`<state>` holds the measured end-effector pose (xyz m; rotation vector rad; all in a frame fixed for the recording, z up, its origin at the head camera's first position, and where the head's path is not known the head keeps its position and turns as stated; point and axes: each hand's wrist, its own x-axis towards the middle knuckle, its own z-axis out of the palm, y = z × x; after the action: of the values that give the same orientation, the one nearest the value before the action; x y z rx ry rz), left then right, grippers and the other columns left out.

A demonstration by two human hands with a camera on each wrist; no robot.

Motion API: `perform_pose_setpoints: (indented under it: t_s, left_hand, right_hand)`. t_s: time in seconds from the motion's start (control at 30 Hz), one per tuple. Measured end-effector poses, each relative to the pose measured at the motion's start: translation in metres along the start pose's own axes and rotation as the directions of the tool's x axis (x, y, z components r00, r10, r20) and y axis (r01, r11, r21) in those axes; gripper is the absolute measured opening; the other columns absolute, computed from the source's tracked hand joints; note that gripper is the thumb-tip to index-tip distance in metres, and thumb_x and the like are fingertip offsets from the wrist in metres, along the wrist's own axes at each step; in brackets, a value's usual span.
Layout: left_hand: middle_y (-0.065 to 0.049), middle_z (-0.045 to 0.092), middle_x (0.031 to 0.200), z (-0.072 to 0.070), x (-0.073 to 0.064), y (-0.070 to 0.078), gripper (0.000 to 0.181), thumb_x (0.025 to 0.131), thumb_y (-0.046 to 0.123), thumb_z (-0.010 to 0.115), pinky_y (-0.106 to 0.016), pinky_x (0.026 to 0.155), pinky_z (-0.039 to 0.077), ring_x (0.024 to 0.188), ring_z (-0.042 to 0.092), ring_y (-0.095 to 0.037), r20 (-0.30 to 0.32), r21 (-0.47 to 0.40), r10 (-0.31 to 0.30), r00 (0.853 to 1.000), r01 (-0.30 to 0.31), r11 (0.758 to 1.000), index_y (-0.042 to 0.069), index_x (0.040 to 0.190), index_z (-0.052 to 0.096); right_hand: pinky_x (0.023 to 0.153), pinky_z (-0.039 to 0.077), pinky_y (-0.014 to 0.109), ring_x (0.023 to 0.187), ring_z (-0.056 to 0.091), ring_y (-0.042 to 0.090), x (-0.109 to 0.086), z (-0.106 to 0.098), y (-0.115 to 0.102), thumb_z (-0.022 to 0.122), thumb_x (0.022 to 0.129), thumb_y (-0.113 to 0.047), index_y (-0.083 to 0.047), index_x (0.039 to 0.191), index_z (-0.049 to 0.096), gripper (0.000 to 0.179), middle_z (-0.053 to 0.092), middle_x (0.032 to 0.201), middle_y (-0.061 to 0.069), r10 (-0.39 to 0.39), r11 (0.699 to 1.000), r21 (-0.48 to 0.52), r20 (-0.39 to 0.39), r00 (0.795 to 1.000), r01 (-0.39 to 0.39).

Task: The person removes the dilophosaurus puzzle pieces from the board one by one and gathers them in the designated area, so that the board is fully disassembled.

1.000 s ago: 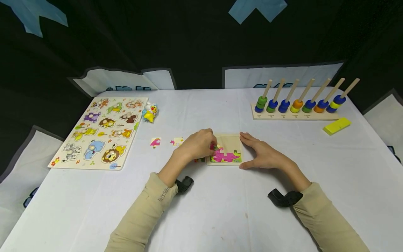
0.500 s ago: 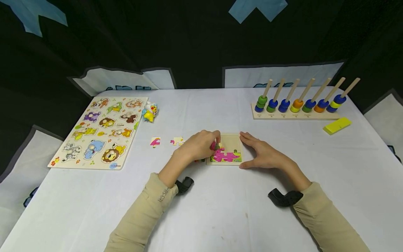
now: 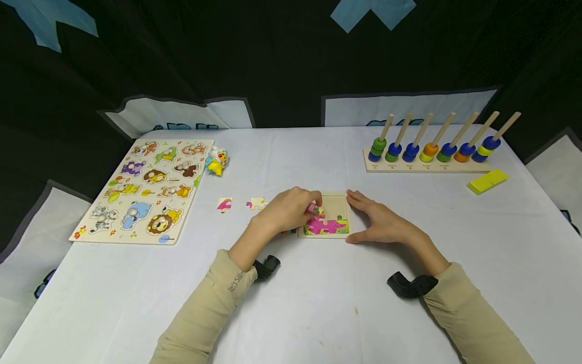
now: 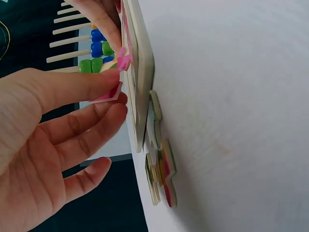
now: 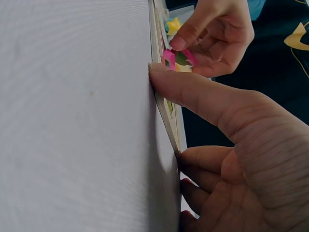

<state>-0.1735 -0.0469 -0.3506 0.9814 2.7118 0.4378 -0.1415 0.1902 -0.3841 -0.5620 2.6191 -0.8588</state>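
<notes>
My left hand [image 3: 291,210] pinches a pink jigsaw piece [image 4: 108,94] with some green on it between thumb and fingers. It holds the piece over the left part of a small wooden puzzle tray [image 3: 334,205], beside pink joined pieces [image 3: 326,227] that lie along the tray's near side. In the left wrist view the held piece is tilted and partly covered by the fingers. My right hand [image 3: 379,222] rests against the tray's right edge, thumb at the near corner and forefinger at the far one, its fingers fairly straight.
Loose jigsaw pieces lie to the left, one pink-and-white [image 3: 225,204] and one yellowish [image 3: 256,203]; others [image 4: 168,174] sit beside the tray, partly behind the left wrist. Farther out are an animal puzzle board [image 3: 150,192], a chick figurine [image 3: 217,163], a peg stacker [image 3: 423,167] and a yellow block [image 3: 487,182].
My left hand has shifted slightly to the right over the tray and its fingers have turned a little, showing more of the held jigsaw piece. My right hand stays in place.
</notes>
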Motion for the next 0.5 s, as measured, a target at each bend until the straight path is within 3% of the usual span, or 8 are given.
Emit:
perform_pose_setpoints:
  t_s: [0.2, 0.5]
  left_hand:
    - [-0.001, 0.067, 0.083, -0.0002, 0.0001, 0.0035, 0.016, 0.088, 0.006, 0.065, -0.025, 0.062, 0.043, 0.068, 0.053, -0.014, -0.029, 0.017, 0.047, 0.998, -0.046, 0.999, 0.013, 0.102, 0.064]
    - [0.0, 0.067, 0.084, 0.0012, 0.0, 0.0072, 0.019, 0.089, 0.005, 0.061, -0.022, 0.06, 0.041, 0.067, 0.052, -0.013, -0.006, -0.003, 0.068, 0.998, -0.068, 0.998, 0.014, 0.105, 0.066]
  right_hand:
    - [0.114, 0.018, 0.059, 0.147, 0.013, 0.039, 0.0005, -0.0008, -0.0008, 0.08, 0.075, -0.035, 0.004, 0.148, 0.027, 0.099, 0.016, 0.159, 0.019, -0.002, 1.0, 0.003, 0.003, 1.0, 0.002]
    - [0.114, 0.018, 0.059, 0.147, 0.013, 0.039, 0.0003, -0.001, -0.002, 0.08, 0.075, -0.037, 0.003, 0.149, 0.026, 0.1, 0.016, 0.159, 0.018, 0.004, 1.0, 0.002, 0.006, 1.0, -0.004]
